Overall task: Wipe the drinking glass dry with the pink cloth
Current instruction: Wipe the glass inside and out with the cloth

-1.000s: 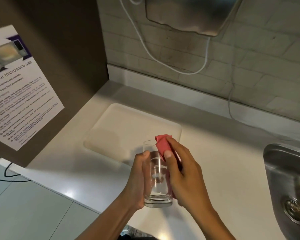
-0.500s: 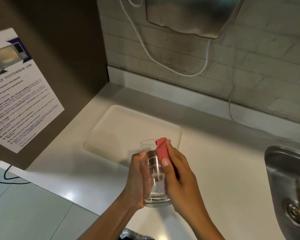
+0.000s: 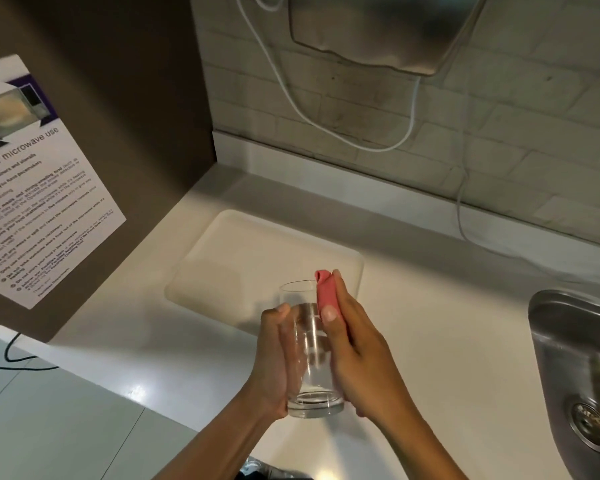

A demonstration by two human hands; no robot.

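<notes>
Drinking glass (image 3: 311, 355) held upright above the counter edge (image 3: 174, 344), left hand (image 3: 274, 362) gripping its left wall, right hand (image 3: 355, 355) pressing the folded pink cloth (image 3: 327, 292) against its right wall, cloth top beside the rim.

cloth (image 3: 327, 293) pink | glass (image 3: 312, 358) clear | counter (image 3: 447, 341) white | sink (image 3: 575, 358) steel-grey

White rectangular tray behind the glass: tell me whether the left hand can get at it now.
Probably yes, but not freely. The white rectangular tray lies just beyond the clear drinking glass with nothing in the way; however, the left hand grips that glass, so it would have to release it first.
</notes>
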